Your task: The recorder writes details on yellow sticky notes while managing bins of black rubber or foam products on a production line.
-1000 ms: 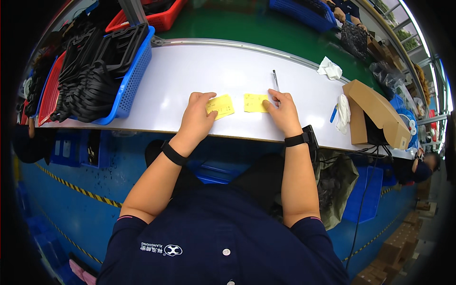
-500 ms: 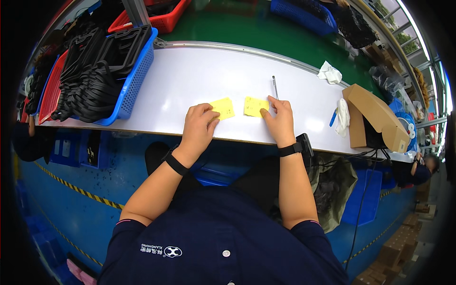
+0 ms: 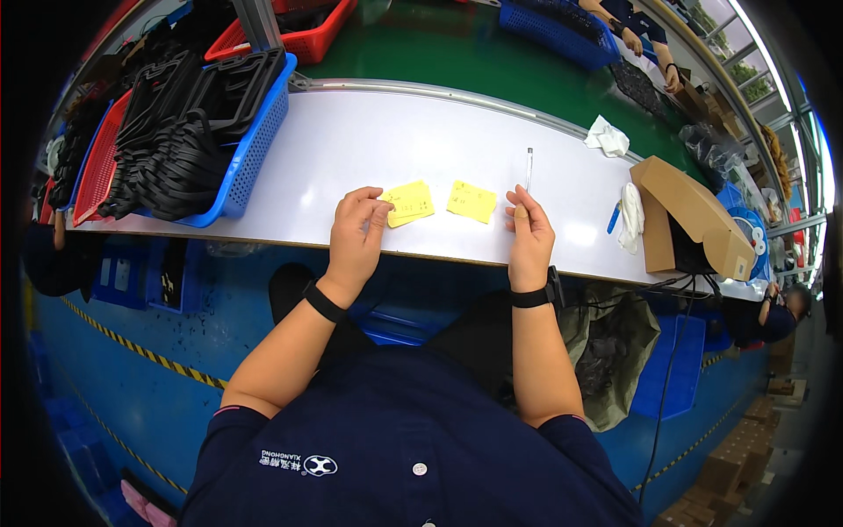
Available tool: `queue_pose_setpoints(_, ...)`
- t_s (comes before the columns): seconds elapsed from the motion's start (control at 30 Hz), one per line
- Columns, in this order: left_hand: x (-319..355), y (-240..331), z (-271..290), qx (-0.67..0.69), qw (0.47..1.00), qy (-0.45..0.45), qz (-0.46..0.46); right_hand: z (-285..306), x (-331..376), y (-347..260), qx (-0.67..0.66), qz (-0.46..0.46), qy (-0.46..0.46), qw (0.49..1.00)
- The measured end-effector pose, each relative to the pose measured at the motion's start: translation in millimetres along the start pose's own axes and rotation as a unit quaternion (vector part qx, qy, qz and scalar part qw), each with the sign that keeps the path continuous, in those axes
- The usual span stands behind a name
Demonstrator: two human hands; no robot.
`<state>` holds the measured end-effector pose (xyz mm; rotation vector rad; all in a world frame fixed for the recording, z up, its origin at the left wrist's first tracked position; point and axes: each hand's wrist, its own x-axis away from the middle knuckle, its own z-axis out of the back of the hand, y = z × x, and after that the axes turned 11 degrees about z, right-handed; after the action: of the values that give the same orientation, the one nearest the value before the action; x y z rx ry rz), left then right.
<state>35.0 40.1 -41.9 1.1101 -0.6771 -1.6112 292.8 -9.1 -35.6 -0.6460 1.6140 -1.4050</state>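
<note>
Two yellow paper notes with handwriting lie side by side on the white tabletop. The left note (image 3: 410, 204) looks like a small stack. My left hand (image 3: 357, 224) has its thumb and fingers drawn together at that note's left edge, touching it; exactly how the fingertips grip is partly hidden. The right note (image 3: 471, 202) lies flat, with neither hand on it. Just right of it, my right hand (image 3: 529, 230) is raised with its fingers closed on a slim pen (image 3: 529, 164), which points away from me.
At left, a blue basket (image 3: 255, 140) holds black plastic frames. To the right lie a white cloth (image 3: 632, 220), a blue marker (image 3: 614, 218) and an open cardboard box (image 3: 694, 206). A crumpled tissue (image 3: 608, 136) lies near the far rail. A co-worker's hand (image 3: 673, 77) shows beyond.
My right hand has lifted off the right note and moved right with the pen. My left hand has drawn back left, uncovering more of the left note. A co-worker's arms have appeared at the far right.
</note>
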Motion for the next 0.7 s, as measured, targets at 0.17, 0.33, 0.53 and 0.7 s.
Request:
queue_pose_setpoints(0.17,22.0,23.0,19.4,0.185,0.966,-0.101,0.148,-14.8,39.6,-48.1,-0.137,0.000,-0.020,0.990)
queue_pose_setpoints(0.33,57.4,51.9,9.3,0.236,0.905,-0.309,0.174,-38.9,84.0,-59.9,-0.260,-0.031,-0.124,0.957)
queue_pose_setpoints(0.53,64.3,57.2,3.3,0.216,0.871,-0.363,0.250,-48.1,98.5,-70.9,-0.237,-0.068,-0.154,0.957)
queue_pose_setpoints(0.7,62.7,62.1,10.2,0.147,0.903,-0.359,0.185,-37.8,96.8,-52.4,-0.088,-0.010,-0.152,0.984)
